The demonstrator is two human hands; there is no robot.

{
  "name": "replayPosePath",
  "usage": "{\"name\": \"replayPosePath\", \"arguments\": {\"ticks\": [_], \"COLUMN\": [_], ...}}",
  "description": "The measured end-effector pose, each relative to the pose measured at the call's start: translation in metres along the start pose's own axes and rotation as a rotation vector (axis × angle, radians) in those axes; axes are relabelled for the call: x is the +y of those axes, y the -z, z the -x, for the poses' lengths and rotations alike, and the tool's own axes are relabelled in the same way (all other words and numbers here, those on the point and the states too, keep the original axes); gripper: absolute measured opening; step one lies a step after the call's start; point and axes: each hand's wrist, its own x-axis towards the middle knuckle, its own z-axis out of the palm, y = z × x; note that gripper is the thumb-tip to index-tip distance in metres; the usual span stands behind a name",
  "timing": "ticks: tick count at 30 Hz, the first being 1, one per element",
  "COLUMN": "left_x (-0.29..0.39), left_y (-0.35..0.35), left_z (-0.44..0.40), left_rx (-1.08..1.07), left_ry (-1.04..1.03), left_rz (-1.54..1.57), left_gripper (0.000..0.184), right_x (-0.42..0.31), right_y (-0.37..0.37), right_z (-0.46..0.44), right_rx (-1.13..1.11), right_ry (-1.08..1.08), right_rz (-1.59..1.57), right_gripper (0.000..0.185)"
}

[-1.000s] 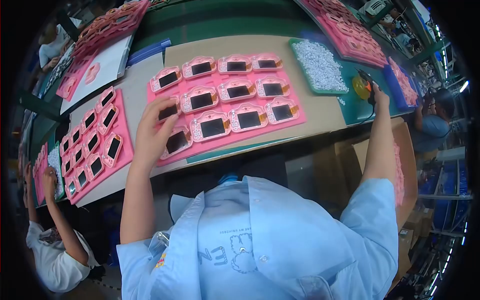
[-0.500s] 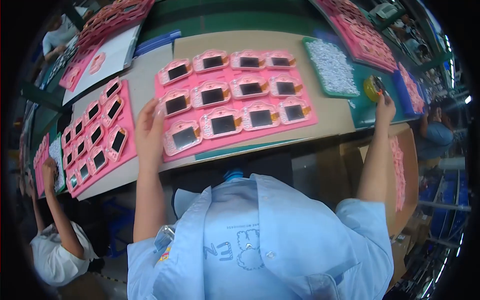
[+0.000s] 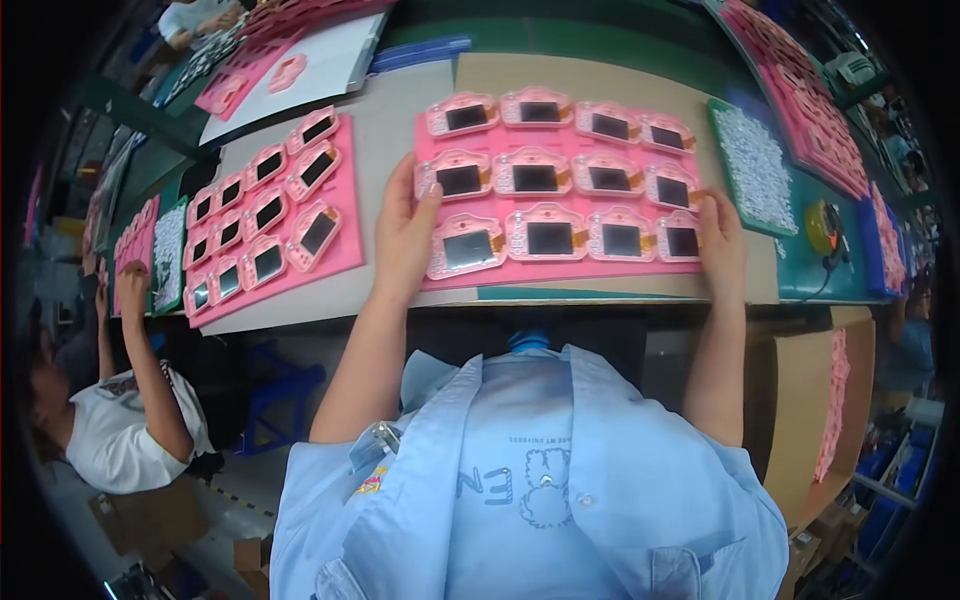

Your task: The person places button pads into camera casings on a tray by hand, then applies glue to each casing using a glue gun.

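A pink foam tray (image 3: 560,271) lies on the bench with several pink game-console-shaped shells (image 3: 463,248) in three rows, each with a dark screen. My left hand (image 3: 405,225) grips the tray's left edge, its thumb beside the left shells. At the opposite edge, my right hand (image 3: 722,240) holds the tray, fingers near the right-column shells. A tool with a yellow round part (image 3: 823,227) lies on the green mat to the right, apart from my right hand.
Left stands another pink tray (image 3: 345,240) of shells. A green tray of small white parts (image 3: 755,165) is at the right. Beyond it are a blue bin (image 3: 880,245) and a stacked tray (image 3: 800,110). A co-worker (image 3: 125,420) sits at the left.
My right hand has let go of the tool and moved left to the tray's right edge. My left hand has closed on the left edge. The camera view has turned, shifting the bench rightward.
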Motion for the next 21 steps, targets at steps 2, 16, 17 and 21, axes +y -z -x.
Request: {"name": "replayPosePath", "arguments": {"ticks": [2, 16, 17, 21], "left_x": [0.008, -0.002, -0.006, -0.008], "left_y": [-0.002, 0.019, 0.02, 0.019], "left_z": [0.001, -0.01, -0.011, -0.012], "left_rx": [-0.014, -0.006, -0.012, -0.013], "left_ry": [0.003, 0.191, 0.202, 0.218], "left_rz": [0.057, 0.699, 0.743, 0.754], "left_gripper": [0.049, 0.047, 0.048, 0.052], "right_x": [0.003, -0.007, -0.003, 0.005], "right_y": [0.005, 0.024, 0.024, 0.025], "right_z": [-0.003, -0.02, -0.02, -0.021], "right_rx": [0.042, -0.141, -0.141, -0.132], "right_ry": [-0.041, -0.341, -0.342, -0.316], "right_rz": [0.009, -0.29, -0.333, -0.347], "right_gripper": [0.042, 0.025, 0.024, 0.025]}}
